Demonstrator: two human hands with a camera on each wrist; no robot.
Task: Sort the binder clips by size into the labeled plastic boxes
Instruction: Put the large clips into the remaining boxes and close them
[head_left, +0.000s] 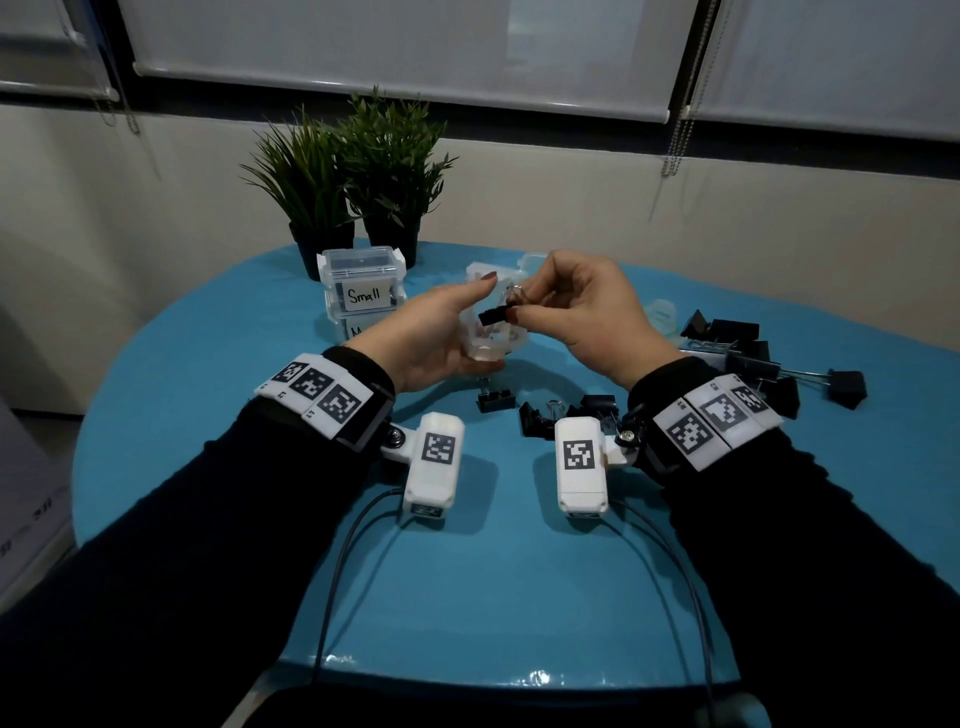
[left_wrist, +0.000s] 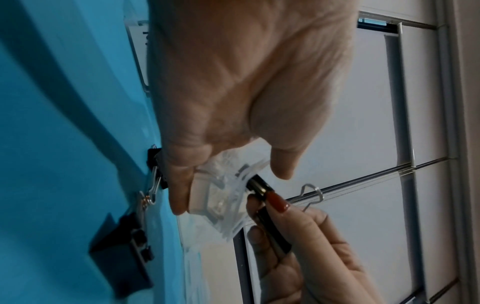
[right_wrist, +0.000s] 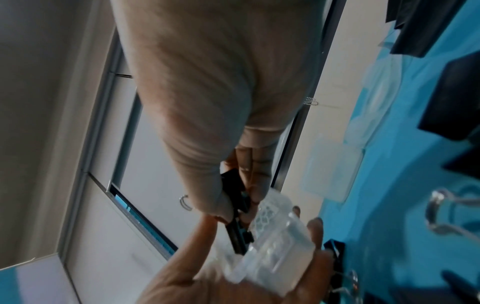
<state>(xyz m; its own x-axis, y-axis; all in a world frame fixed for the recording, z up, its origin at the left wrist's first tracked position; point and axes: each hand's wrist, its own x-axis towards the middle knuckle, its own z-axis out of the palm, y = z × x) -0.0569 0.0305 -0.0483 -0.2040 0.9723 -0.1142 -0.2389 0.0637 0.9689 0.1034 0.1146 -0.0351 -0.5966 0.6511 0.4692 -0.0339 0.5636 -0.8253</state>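
My left hand (head_left: 447, 332) holds a clear plastic box (head_left: 493, 345) tilted above the blue table, thumb on top and fingers underneath. Its label does not show. My right hand (head_left: 522, 305) pinches a black binder clip (head_left: 496, 314) at the box's open mouth, wire handles pointing up. The left wrist view shows the clip (left_wrist: 278, 236) touching the box (left_wrist: 221, 197) rim. In the right wrist view the clip (right_wrist: 235, 185) sits between thumb and fingers beside the box (right_wrist: 275, 246). Two closed boxes (head_left: 363, 291) are stacked at the back left, the top one labeled "Small".
A pile of larger black clips (head_left: 743, 343) lies on the right of the table (head_left: 208, 415). A few clips (head_left: 540, 415) lie under my hands. A clear lid (head_left: 662, 314) rests behind my right hand. Two potted plants (head_left: 353, 171) stand at the back.
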